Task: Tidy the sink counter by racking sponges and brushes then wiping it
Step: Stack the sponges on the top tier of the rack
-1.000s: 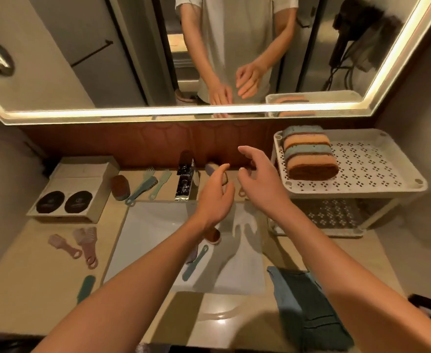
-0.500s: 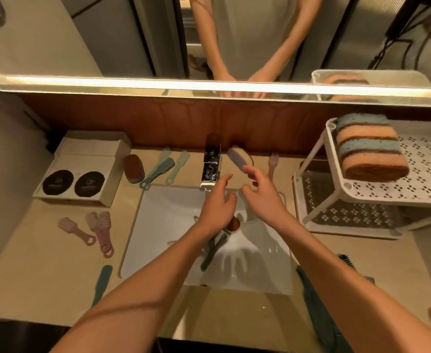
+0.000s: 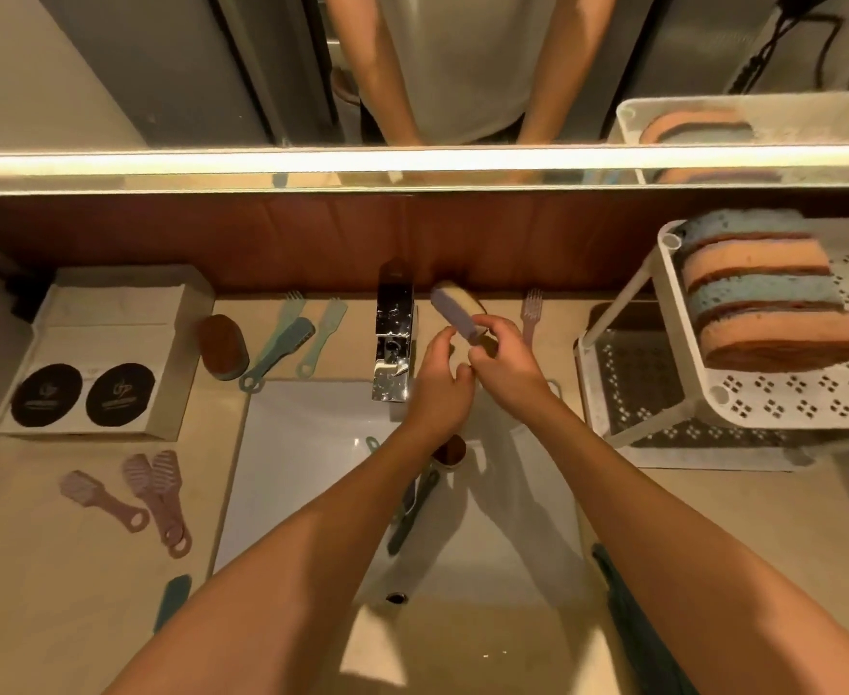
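Mirror-bright chrome metal on the faucet (image 3: 393, 338) — glossy smooth white sink (image 3: 302, 443), perforated matt plastic rack (image 3: 783, 408), porous foam sponges (image 3: 763, 293) — wood-grain backsplash (image 3: 262, 238).

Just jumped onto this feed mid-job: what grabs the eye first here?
The left hand and right hand meet beside the faucet, behind the sink, the right hand pinching a purple sponge. At right, the rack carries a sponge stack in blue and orange on its top tier. Pink brushes lie loose on the counter, left of the sink.
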Tool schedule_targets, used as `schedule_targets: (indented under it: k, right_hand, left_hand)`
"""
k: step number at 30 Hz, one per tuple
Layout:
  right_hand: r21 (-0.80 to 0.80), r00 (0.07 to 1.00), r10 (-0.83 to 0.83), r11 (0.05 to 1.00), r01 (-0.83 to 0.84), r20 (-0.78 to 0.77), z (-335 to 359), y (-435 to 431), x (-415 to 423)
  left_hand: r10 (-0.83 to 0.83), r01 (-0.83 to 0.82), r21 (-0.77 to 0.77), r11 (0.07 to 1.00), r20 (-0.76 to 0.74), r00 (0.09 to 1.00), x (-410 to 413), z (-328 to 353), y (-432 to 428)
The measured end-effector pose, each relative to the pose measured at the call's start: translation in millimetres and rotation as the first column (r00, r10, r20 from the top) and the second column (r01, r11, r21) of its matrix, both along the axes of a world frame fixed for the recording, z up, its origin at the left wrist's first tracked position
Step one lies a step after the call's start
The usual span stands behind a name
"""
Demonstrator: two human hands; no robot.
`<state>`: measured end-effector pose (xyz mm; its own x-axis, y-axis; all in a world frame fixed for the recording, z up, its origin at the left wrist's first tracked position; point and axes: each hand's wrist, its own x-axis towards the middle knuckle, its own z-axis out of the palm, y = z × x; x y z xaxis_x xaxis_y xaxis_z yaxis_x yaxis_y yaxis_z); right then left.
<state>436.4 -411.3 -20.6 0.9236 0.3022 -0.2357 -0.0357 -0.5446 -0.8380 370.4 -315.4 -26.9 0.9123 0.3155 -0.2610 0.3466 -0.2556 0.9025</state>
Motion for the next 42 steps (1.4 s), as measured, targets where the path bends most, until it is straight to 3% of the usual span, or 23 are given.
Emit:
schedule_targets:
  k: [4, 7, 11, 14, 18, 22, 26, 31, 35, 42]
  right_hand:
    - [-0.066, 0.997, 0.039, 0.997, -0.035, 0.065, -18.4, 2.0, 27.7]
    - [-0.169, 0.998, 0.064, 0.984, -0.063, 0.003, -30.1, 9.6, 45.9]
    - [-0.399, 0.985, 0.167, 0.902, -0.167, -0.033, -49.5, 25.2, 68.7]
    - [-0.466, 0.972, 0.234, 0.860, -0.209, -0.005, -60.0, 29.8, 75.6]
    - [-0.314, 0.992, 0.129, 0.941, -0.124, -0.006, -66.2, 36.7, 71.8]
    - [-0.317, 1.000, 0.010, 0.949, -0.001, 0.027, -69.7, 31.4, 68.8]
    - [-0.165, 0.985, 0.018, 0.986, 0.011, 0.171, -71.2, 4.8, 37.0]
    - [0.072, 1.000, -0.004, 0.997, 0.002, 0.019, -73.3, -10.5, 5.6]
    - [-0.031, 0.999, -0.018, 0.999, 0.019, 0.036, -78.5, -25.6, -24.0]
    - [-0.020, 0.998, -0.059, 0.998, 0.059, 0.000, -94.4, -45.4, -53.3]
  left_hand:
    - [-0.021, 0.022, -0.076, 0.997, 0.023, 1.000, 20.9, -11.8, 2.5]
    - [-0.005, 0.006, -0.093, 0.996, 0.018, 1.000, 29.2, -20.1, 3.1]
    - [-0.024, 0.022, -0.068, 0.997, -0.024, 0.999, 34.8, -31.9, 5.4]
    - [-0.023, 0.022, -0.056, 0.998, -0.031, 0.999, 32.8, -42.7, 10.5]
    - [-0.005, 0.001, -0.074, 0.997, -0.057, 0.998, 30.3, -56.4, 20.5]
    - [-0.046, 0.041, -0.056, 0.998, -0.086, 0.995, 21.6, -54.3, 15.1]
    - [-0.056, 0.053, -0.027, 0.998, -0.108, 0.993, 13.9, -59.3, 13.0]
    - [-0.089, 0.089, -0.001, 0.996, -0.092, 0.992, -5.1, -55.3, 8.5]
    - [-0.151, 0.160, 0.111, 0.981, -0.086, 0.985, -25.7, -71.4, 10.2]
    - [-0.264, 0.284, 0.188, 0.940, -0.125, 0.956, -42.7, -92.9, 18.2]
